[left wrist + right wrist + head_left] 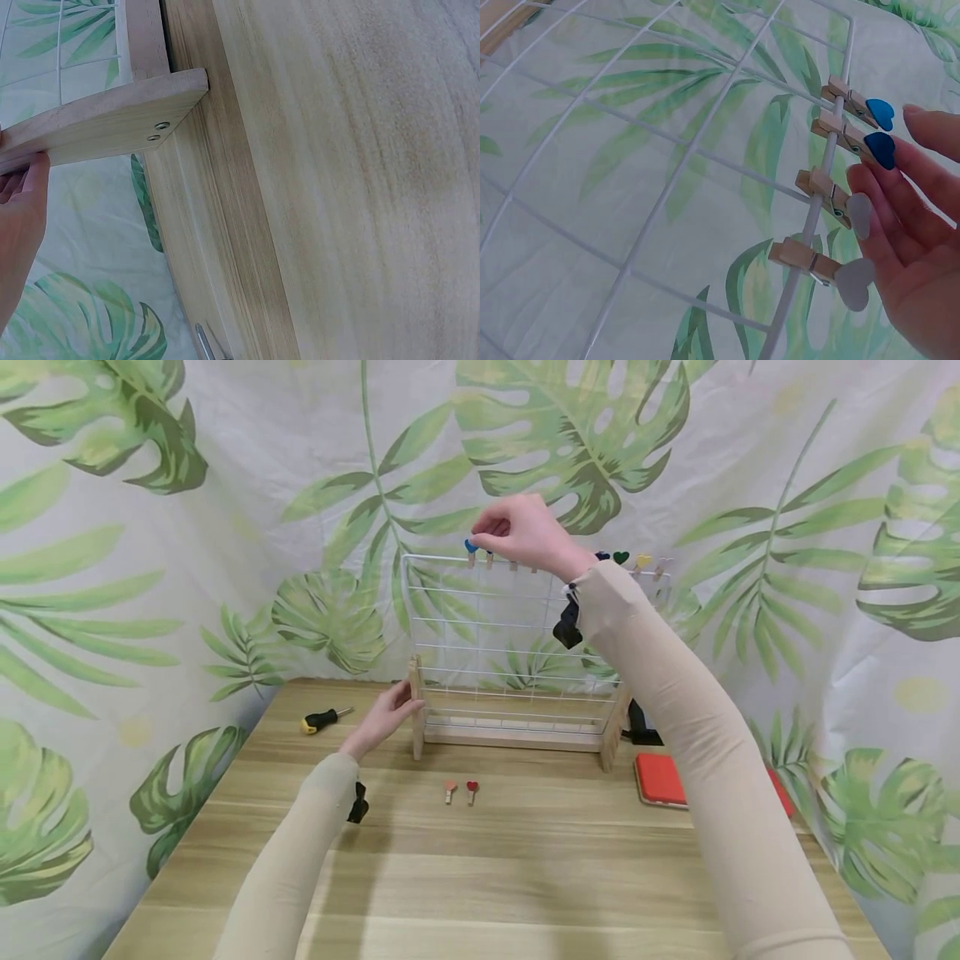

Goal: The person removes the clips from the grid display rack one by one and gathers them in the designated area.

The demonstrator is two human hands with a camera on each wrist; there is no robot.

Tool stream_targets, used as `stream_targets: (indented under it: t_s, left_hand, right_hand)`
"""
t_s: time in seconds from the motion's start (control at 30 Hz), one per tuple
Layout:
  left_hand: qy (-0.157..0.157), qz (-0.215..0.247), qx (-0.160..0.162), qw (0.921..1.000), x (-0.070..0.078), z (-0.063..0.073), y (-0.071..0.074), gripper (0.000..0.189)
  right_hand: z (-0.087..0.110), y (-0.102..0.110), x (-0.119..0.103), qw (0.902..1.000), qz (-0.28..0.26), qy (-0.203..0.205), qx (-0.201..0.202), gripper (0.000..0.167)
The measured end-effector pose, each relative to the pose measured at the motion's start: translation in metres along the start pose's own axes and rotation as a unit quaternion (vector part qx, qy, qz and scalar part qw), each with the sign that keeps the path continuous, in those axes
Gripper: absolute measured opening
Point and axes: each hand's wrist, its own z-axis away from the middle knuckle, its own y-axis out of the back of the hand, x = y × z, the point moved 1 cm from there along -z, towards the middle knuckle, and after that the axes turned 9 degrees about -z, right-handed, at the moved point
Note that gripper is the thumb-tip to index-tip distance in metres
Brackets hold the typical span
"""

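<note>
The left hand (392,708) grips the rack (517,740) mid-frame; the right hand (528,533), loosely parted, holds nothing by the upper-centre light-blue clip (864,109); clipping seems underway, next probably needing the lower-centre red clip (472,790) pinched.

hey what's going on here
A person's left hand grips the wooden side post of a wire rack. The right hand is at a bright blue heart clip near one end of the top wire, thumb slightly apart from it. More heart clips sit along that wire. An orange clip and a red clip lie on the table in front.
</note>
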Motion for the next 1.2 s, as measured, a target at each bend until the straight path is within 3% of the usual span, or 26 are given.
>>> stream_targets:
  t_s: [0.57,0.87,1.2]
  left_hand:
    - [0.004,0.008,-0.006,0.9999,0.001,0.000,0.000,0.067]
    - [0.000,0.007,-0.004,1.0000,0.000,-0.001,0.001,0.068]
    - [0.003,0.009,-0.007,0.9999,0.000,0.000,0.001,0.068]
  right_hand:
    - [-0.005,-0.006,-0.002,0.9996,0.028,-0.004,-0.004,0.020]
    - [-0.008,-0.012,-0.007,0.9978,0.048,0.030,0.036,0.016]
    - [0.002,-0.001,-0.016,0.9971,0.010,0.035,0.067,0.019]
